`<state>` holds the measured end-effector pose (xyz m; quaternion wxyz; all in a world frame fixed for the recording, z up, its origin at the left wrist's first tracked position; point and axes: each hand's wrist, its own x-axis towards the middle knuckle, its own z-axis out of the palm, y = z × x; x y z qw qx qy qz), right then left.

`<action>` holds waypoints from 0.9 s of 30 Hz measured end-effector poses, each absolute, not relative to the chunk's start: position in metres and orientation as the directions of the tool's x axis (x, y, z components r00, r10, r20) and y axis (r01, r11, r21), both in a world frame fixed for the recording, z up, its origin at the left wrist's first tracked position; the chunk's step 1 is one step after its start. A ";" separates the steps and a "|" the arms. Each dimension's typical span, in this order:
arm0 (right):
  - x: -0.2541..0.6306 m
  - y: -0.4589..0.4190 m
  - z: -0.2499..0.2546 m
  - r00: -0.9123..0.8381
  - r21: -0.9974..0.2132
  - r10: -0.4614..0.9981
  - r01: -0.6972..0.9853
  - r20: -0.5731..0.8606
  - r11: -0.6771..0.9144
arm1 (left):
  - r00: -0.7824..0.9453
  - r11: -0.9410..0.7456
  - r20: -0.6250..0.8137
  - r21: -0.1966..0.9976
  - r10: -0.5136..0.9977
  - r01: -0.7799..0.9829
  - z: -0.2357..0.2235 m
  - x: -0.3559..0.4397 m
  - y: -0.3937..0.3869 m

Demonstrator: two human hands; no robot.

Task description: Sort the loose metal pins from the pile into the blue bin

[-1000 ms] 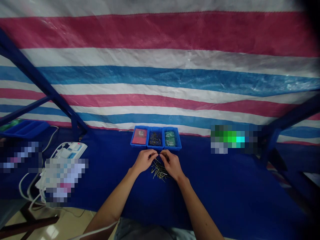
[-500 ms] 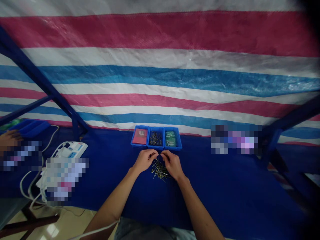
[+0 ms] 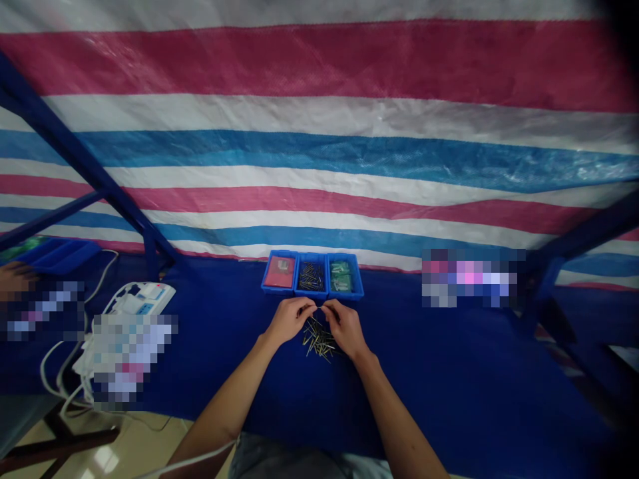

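My left hand (image 3: 289,320) and my right hand (image 3: 345,327) meet at the fingertips just above a loose pile of thin metal pins (image 3: 318,339) on the blue cloth. Both hands pinch something thin between them, a pin-like part too small to make out clearly. Just beyond the fingertips stand three joined blue bins (image 3: 312,273). The left bin holds a red packet (image 3: 279,271), the middle one dark pins (image 3: 312,277), and the right one green parts (image 3: 341,277).
The blue cloth-covered table (image 3: 439,372) runs wide on both sides. Left of it are a white device (image 3: 142,297), white cables (image 3: 50,369) and a pixelated object (image 3: 130,359). A co-worker's hand (image 3: 14,278) rests at far left beside a blue tray (image 3: 60,257). Blue frame beams and a striped tarp stand behind.
My hands stay nearly still, pinching at the same spot. A co-worker's hand has come into view at far left since the oldest frame.
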<state>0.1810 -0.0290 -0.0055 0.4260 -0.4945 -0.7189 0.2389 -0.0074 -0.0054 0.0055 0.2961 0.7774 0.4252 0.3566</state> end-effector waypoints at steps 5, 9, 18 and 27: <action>0.181 -0.029 -0.005 -0.146 -0.767 0.918 0.510 0.368 0.389 | 0.382 -0.468 0.310 0.762 0.871 0.448 0.004 -0.007 -0.006; 0.181 -0.029 -0.006 -0.150 -0.762 0.920 0.521 0.361 0.384 | 0.378 -0.466 0.310 0.763 0.872 0.449 0.004 -0.007 -0.005; 0.181 -0.029 -0.007 -0.140 -0.757 0.920 0.529 0.367 0.383 | 0.378 -0.466 0.308 0.759 0.873 0.456 0.004 -0.007 -0.005; 0.181 -0.030 -0.005 -0.145 -0.753 0.919 0.533 0.367 0.385 | 0.375 -0.466 0.312 0.759 0.873 0.455 0.004 -0.007 -0.005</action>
